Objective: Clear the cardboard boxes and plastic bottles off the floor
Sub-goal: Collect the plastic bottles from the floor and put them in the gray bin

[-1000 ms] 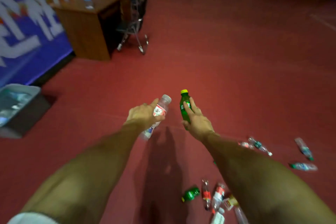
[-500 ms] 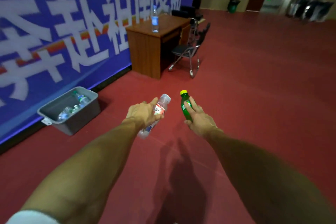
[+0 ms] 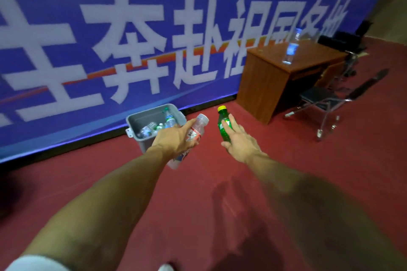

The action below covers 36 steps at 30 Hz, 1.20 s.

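Against the banner wall, the grey bin point(image 3: 141, 120) already held several bottles; I judged the job partly done. My left hand point(image 3: 176, 136) gripped a clear bottle point(image 3: 196, 132), my right hand point(image 3: 240, 141) a green bottle point(image 3: 223, 126), neither yet dropped in.

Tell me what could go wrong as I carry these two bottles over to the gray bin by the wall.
1. The gray bin sits some way ahead of both hands; a toss from here could miss or bounce off bottles already inside.
2. The left hand grips the clear bottle at its middle, tilted, so it might slip.
3. The right hand holds the green bottle with the fingers only loosely wrapped.
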{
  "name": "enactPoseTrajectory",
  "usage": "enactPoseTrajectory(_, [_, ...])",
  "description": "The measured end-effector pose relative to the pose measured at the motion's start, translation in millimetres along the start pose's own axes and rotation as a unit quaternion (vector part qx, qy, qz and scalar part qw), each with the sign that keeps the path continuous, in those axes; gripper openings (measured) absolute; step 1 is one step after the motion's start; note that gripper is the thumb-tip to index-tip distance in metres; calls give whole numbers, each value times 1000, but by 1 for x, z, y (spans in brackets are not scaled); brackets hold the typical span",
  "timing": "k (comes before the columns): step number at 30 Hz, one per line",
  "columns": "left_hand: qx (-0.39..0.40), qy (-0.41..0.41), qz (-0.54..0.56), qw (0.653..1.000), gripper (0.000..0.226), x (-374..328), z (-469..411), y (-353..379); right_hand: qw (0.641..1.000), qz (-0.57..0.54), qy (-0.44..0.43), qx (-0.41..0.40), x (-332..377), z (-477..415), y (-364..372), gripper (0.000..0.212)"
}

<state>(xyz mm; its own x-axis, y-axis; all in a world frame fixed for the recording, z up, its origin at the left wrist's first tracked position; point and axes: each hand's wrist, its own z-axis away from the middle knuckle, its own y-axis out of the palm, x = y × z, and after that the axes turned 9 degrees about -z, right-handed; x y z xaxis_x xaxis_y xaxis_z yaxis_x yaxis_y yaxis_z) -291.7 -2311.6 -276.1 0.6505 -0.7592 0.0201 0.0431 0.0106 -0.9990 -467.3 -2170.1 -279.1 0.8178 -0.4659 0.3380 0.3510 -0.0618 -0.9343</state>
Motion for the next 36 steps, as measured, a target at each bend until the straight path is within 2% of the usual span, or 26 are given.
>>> enactPoseTrajectory(7, [0, -107, 18, 994, 77, 121, -91, 0, 997, 15, -75, 7, 81, -153, 9, 75])
enactPoseTrajectory(12, [19, -133, 11, 991, 77, 163, -138, -8, 994, 12, -109, 26, 123, -236, 0, 75])
enactPoseTrajectory(15, [5, -165, 3, 986, 77, 192, -178, -13, 991, 13, -129, 24, 140, -289, -2, 73])
enactPoseTrajectory(28, [30, -219, -6, 975, 85, 265, -372, 5, 984, 7, -165, 64, 143, -521, 0, 69])
enactPoseTrajectory(36, [39, -243, 27, 969, 88, 316, -463, 10, 981, 3, -172, 95, 152, -616, 11, 67])
